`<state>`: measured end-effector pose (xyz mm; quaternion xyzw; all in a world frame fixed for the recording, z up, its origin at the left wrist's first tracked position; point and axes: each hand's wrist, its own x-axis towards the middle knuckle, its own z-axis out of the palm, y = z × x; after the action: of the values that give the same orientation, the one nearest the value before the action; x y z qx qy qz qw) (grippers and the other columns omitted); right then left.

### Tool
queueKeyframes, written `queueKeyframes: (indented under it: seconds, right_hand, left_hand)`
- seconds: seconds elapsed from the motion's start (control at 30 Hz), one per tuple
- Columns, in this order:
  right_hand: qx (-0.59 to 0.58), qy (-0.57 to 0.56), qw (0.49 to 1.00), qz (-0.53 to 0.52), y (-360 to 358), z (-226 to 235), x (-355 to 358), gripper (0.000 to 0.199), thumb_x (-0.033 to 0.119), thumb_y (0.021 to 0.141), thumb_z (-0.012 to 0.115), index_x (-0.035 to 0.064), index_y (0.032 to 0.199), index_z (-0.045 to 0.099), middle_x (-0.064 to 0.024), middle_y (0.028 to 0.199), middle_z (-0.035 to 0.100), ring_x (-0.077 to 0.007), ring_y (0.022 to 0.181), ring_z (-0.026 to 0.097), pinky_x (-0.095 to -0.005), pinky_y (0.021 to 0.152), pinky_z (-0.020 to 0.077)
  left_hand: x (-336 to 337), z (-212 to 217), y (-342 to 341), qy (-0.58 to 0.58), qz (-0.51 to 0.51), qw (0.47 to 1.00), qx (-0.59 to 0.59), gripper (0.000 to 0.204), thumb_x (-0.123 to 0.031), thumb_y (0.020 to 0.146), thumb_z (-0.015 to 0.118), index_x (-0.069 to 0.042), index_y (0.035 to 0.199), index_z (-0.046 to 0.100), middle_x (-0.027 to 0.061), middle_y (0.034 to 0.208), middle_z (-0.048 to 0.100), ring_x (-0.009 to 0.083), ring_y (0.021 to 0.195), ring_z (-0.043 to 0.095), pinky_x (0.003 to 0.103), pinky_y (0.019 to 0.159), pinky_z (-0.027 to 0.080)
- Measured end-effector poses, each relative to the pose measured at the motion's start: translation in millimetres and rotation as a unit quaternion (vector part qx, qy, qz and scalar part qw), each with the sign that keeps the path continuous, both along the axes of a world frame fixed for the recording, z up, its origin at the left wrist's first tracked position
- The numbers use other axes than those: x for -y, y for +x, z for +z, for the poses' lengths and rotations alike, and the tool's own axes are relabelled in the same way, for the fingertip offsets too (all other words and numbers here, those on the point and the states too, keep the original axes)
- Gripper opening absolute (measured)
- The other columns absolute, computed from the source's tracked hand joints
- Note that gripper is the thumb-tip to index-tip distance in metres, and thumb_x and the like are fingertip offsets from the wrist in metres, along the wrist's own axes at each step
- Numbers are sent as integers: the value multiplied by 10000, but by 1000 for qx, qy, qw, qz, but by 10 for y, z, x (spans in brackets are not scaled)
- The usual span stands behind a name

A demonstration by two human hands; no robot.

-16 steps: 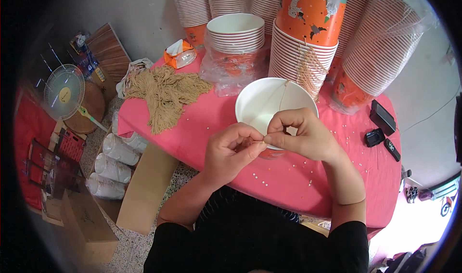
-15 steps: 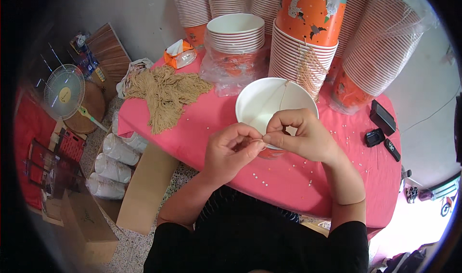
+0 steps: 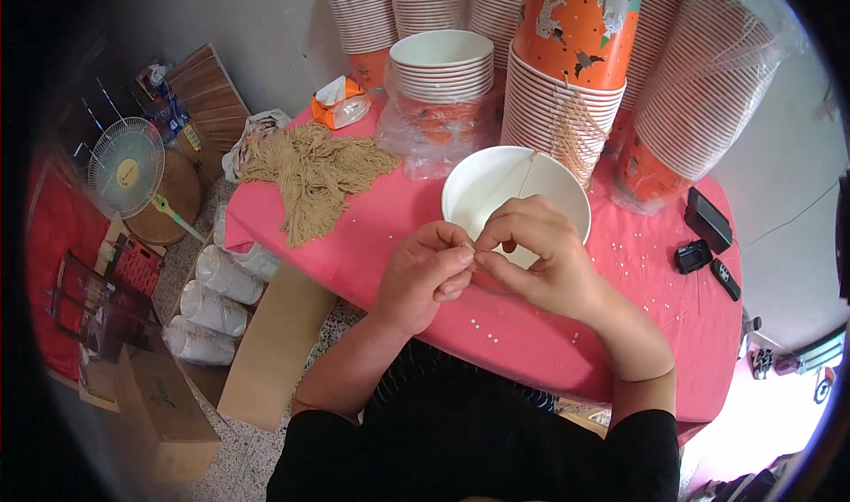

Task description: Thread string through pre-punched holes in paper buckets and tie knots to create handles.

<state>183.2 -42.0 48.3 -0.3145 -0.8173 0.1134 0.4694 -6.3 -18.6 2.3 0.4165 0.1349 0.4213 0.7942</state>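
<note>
A white-lined paper bucket (image 3: 469, 188) with an orange outside stands on the pink-covered table (image 3: 531, 347) in front of me. A thin tan cord (image 3: 529, 173) runs from its far rim down inside, toward my fingers. At the bucket's near edge my left hand (image 3: 418, 276) is closed, thumb pressed on the index finger, pinching the cord's end. Right beside it, my right hand (image 3: 553, 263) pinches the same cord between thumb and index finger. The fingers mostly hide the cord there. A heap of tan cords (image 3: 314, 174) lies at the table's left.
Nested orange buckets (image 3: 564, 112), with cords hanging down their side, stand behind; plastic-wrapped stacks (image 3: 699, 95) flank them. An orange tissue pack (image 3: 341, 104) lies far left. Small white discs dot the cloth. Black devices (image 3: 708, 220) lie at right; an open carton (image 3: 270, 351) stands left.
My left fingers have curled in and pinch more tightly. My right hand has tilted and shifted slightly, still at the cord. The whole view has moved a little.
</note>
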Motion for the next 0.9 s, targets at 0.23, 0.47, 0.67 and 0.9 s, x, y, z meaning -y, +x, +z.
queueKeyframes:
  seconds: [0.23, 0.47, 0.67, 0.9]
  right_hand:
    - [-14, -32, 999, 5, 14, 12, 2, 134, 1, 739, 686, 63, 817, 596, -38, 736, 606, -220, 705, 613, -343, 697, 427]
    - [-4, 42, 999, -15, -5, 11, -7, 142, 2, 736, 691, 75, 813, 597, -39, 748, 610, -233, 720, 613, -348, 714, 429]
    - [10, 78, 997, -23, 7, 13, -7, 146, 6, 732, 697, 72, 836, 619, -51, 785, 643, -252, 749, 632, -358, 736, 449]
    - [12, 70, 997, -8, 12, 20, -9, 165, 26, 715, 719, 47, 849, 625, -86, 788, 649, -281, 744, 638, -387, 683, 480]
  left_hand:
    - [0, -15, -2, -3, 24, 1000, -16, 53, -88, 927, 578, -65, 967, 606, 41, 814, 635, 37, 540, 420, 176, 458, 311]
    - [-7, 1, -2, -20, 3, 1000, 3, 58, -109, 941, 576, -64, 953, 611, 53, 827, 647, 51, 547, 449, 186, 457, 339]
    - [6, -5, -4, -15, 17, 1000, 4, 57, -108, 937, 591, -62, 951, 623, 72, 840, 667, 62, 546, 473, 201, 462, 357]
    - [53, -17, 29, 80, 96, 991, -45, 96, -97, 954, 579, -23, 961, 641, 56, 796, 660, 49, 551, 462, 201, 475, 366]
